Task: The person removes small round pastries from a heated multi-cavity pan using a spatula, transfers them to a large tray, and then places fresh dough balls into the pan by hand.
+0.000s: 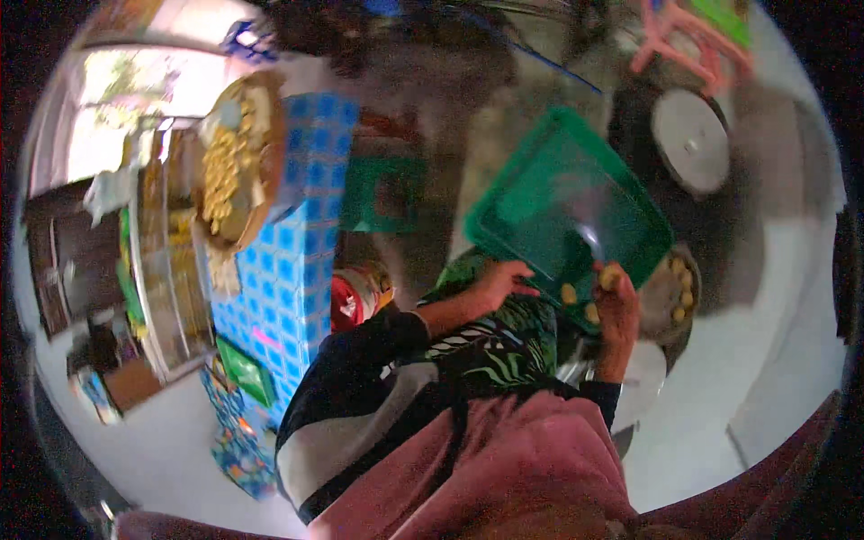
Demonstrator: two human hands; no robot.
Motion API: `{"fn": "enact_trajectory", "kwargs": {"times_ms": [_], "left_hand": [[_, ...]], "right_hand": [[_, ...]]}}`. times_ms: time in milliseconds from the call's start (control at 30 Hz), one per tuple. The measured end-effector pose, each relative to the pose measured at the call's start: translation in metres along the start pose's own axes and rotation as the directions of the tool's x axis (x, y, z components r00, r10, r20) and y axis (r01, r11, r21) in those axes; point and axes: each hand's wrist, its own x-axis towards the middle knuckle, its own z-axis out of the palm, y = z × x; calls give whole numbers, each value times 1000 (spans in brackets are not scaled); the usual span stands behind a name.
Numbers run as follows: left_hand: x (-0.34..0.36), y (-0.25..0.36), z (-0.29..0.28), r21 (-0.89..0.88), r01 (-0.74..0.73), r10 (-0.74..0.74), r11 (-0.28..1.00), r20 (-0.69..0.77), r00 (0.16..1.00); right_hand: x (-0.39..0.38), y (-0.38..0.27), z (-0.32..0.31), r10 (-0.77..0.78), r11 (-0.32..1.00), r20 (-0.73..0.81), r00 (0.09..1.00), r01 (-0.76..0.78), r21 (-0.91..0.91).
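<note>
My left hand (498, 286) is at the lower-left edge of a green plastic tray (540, 144), its fingers apart and apparently holding nothing. My right hand (616, 306) grips a small yellow piece (611, 276), perhaps dough, over the tray's lower-right part. A couple of similar pieces (569, 293) lie in the tray near that hand. Just right of it, a round pan (659, 306) holds several yellow pieces. The tray sits over my lap, on or above a green patterned cloth (499, 351).
A table with blue checked cloth (306, 153) stands left, bearing a large round tray (243, 227) of yellow pieces. Beyond it is a glass cabinet (171, 297). A white lid (691, 144) is upper right, beside a pink stool (675, 45). A red container (351, 297) sits by the table.
</note>
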Motion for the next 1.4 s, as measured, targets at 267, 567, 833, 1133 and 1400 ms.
{"fn": "enact_trajectory", "kwargs": {"times_ms": [267, 567, 833, 1133, 1400], "left_hand": [[11, -7, -60, -204, -314, 338, 927, 92, 937], [-2, 33, -66, -261, -466, 479, 845, -17, 878], [-12, 53, -71, -270, -291, 240, 918, -206, 949], [17, 57, -29, 15, -169, 169, 986, -104, 980], [25, 44, -30, 121, -199, 205, 972, -36, 978]], "right_hand": [[26, 25, 135, 177, 918, 330, 927, -34, -396], [-13, 68, 283, 431, 821, 726, 537, 102, -562], [9, -17, 28, -198, 663, -9, 980, 127, -737], [-24, -71, -277, -589, 557, -268, 762, 143, -818], [32, -58, -220, -457, -389, 73, 887, -125, -913]]}}
